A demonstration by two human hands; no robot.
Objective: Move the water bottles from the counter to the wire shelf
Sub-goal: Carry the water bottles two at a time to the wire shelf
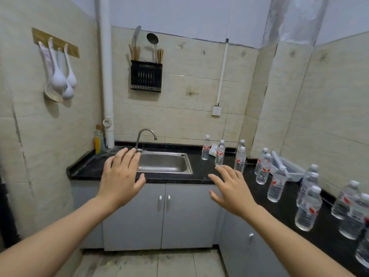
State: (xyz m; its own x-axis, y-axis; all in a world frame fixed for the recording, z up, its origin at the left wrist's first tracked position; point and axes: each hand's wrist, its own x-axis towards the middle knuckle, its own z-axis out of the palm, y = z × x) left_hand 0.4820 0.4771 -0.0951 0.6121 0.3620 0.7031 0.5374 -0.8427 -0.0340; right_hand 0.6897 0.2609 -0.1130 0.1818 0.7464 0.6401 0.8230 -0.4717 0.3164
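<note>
Black counter [199, 172] holds clear water bottles [276, 184] standing along its right side, the nearest cut off at the frame's edge and blurred, while the left hand [119, 180] and right hand [232, 191] hover before it, fingers spread, holding nothing.

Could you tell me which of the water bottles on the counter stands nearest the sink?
The bottle standing alone at the back, just right of the sink. Every other bottle stands farther right along the black counter.
</note>
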